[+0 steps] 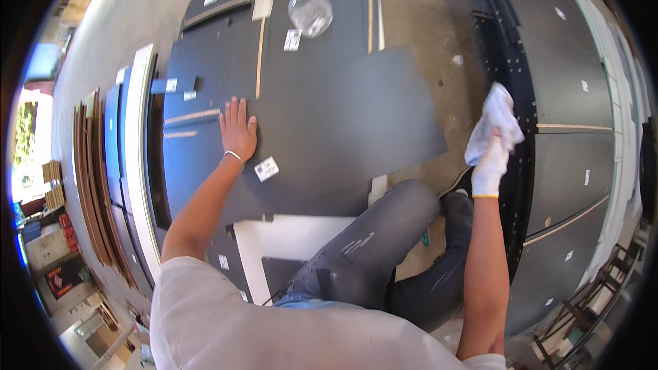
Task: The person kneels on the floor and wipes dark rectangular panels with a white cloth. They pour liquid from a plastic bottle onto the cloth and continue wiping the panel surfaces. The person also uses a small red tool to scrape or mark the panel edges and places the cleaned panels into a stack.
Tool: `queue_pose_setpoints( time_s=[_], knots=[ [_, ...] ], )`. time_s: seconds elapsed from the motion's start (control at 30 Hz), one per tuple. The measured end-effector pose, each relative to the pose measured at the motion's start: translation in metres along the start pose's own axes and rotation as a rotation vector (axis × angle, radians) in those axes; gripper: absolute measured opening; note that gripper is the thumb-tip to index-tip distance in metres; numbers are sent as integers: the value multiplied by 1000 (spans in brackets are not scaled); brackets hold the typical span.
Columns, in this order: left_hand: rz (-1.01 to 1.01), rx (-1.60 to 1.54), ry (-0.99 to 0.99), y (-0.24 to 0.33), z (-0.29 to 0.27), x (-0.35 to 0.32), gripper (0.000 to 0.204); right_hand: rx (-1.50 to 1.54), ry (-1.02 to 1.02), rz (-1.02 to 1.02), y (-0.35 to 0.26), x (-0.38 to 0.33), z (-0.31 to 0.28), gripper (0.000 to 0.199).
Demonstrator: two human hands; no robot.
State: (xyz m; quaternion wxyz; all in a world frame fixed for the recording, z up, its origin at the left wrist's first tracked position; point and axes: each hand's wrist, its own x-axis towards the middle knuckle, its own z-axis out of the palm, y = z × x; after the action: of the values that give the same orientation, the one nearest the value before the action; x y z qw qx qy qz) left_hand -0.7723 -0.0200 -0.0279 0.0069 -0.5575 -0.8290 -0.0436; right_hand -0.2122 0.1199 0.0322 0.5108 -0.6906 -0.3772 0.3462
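My left hand [237, 130] lies flat with fingers spread on the left edge of a large dark grey panel [343, 123] that rests on a stack of similar panels. A thin band circles its wrist. My right hand [489, 168] wears a white glove and grips a crumpled white cloth [496, 120], held up to the right of the panel over the concrete floor. A small white label [266, 168] is stuck on the panel near my left wrist. My knees and grey trousers [370, 247] are below the panel.
A clear plastic bottle with a yellow cap [310, 8] stands on the panels at the top. More dark panels [569, 82] lie in a curved row on the right. Brown board strips [92, 178] and white-edged panels [140, 157] are stacked at the left. Dark chairs [589, 301] stand at the lower right.
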Motion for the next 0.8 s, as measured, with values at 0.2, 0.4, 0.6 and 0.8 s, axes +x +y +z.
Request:
queue_pose_setpoints(
  time_s=[0.2,0.4,0.6,0.8],
  knots=[
    [58,-2,75,-17,7,-26,64,-768,-1238,-1322,19,-128,103,48],
    [5,-12,-18,-13,-3,-24,64,-343,-1653,-1495,27,-277,181,66],
    [46,10,48,-15,5,-25,65,-1051,-1574,-1217,-11,-95,82,58],
    [33,16,18,-15,0,-24,67,-1197,-1461,-1298,-2,-141,81,57]
  ],
)
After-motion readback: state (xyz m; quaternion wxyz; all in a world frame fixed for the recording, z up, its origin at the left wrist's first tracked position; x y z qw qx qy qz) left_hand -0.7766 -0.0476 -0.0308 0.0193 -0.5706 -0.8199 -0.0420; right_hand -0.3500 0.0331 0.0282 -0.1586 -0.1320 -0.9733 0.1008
